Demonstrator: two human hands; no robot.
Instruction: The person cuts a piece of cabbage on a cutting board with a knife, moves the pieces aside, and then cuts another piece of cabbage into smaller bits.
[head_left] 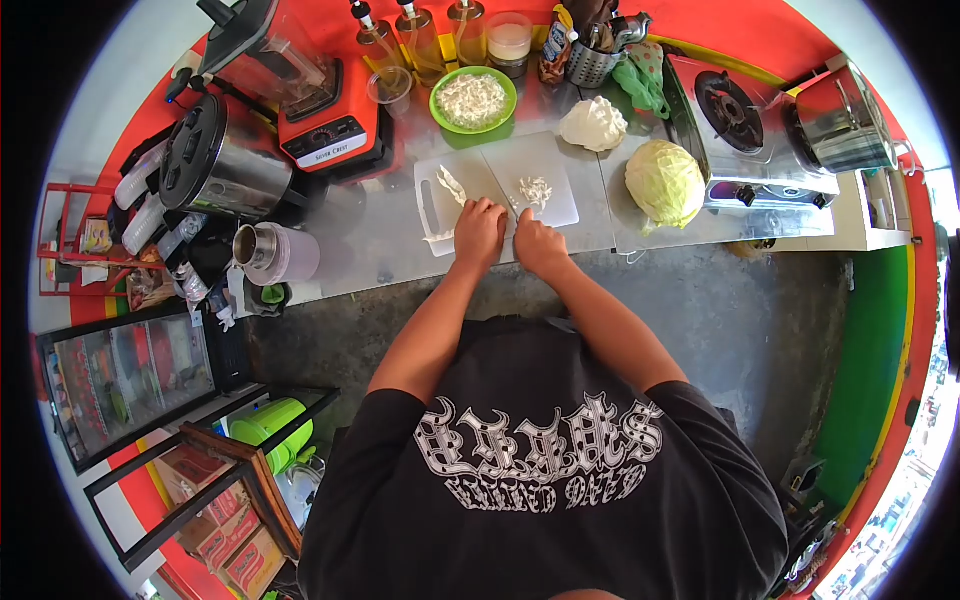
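Observation:
A white cutting board [565, 185] lies on the metal counter in front of me. My right hand [541, 244] is closed around the handle of a knife [507, 192], whose thin blade points away from me over the board. Just left of the blade, my left hand [480, 234] has its fingers curled down on pale cabbage leaf pieces [452, 186]; some stick out past the fingers, and what lies under them is hidden. To the right of the knife sits a small pile of shredded cabbage [535, 191].
A green bowl [439, 111] of shredded cabbage stands behind the board. A whole cabbage [664, 183] and a cut cabbage piece [593, 124] lie to the right, near a gas stove [772, 188]. A red blender [325, 140], steel pot [222, 165] and flask [290, 254] stand left.

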